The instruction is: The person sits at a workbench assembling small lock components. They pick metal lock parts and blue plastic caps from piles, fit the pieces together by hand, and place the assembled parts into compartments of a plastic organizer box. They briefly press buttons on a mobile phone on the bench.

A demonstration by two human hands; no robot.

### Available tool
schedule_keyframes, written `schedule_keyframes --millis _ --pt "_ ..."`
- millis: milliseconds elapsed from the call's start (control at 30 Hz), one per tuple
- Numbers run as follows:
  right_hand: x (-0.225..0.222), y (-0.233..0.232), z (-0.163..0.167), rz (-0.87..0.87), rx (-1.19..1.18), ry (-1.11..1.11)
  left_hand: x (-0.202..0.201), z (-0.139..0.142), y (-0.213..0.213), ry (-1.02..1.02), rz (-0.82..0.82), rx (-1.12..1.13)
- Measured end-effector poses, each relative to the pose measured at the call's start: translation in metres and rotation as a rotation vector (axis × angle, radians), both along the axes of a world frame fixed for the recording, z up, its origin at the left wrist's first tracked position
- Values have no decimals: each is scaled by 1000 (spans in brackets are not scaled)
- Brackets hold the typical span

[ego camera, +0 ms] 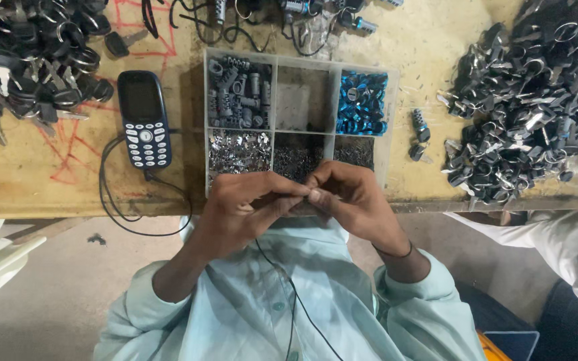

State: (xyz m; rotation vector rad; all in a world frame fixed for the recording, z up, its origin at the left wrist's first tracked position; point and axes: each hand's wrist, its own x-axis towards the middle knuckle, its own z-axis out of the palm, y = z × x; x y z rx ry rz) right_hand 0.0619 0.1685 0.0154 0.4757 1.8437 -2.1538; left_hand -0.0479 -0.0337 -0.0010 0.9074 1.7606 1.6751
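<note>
Both hands pinched together on a tiny part, frame centre, just below the divided tray.

My left hand (242,207) and right hand (352,200) meet fingertip to fingertip at the wooden bench (423,47) edge, clamped on a small metal piece (306,196), mostly hidden by my fingers; what kind of piece it is I cannot tell. Directly above my knuckles sits the clear compartment tray (272,97): grey cylinders (239,90) upper left cell, blue rings (361,101) upper right cell, shiny metal bits (239,150) lower left cell, fine dark pins in the lower middle and right cells. A blue keypad phone (144,119) lies left of the tray, its black cable (112,200) looping off the bench edge. Heap of keys (31,57) upper left of frame; larger heap of dark metal parts (533,100) upper right. Another person's white sleeve (563,244) at lower right.
</note>
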Motion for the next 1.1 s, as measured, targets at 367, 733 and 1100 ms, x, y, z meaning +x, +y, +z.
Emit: schedule_keyframes --millis 367,733,1100 --pt "-3 -1 -3 -34 177 192 1 0 3 -91 52 48" --pt "9 0 -17 -23 -176 157 12 -6 4 -512 -16 63" --pt "12 3 -16 -50 -91 156 18 -5 5 -693 20 70"
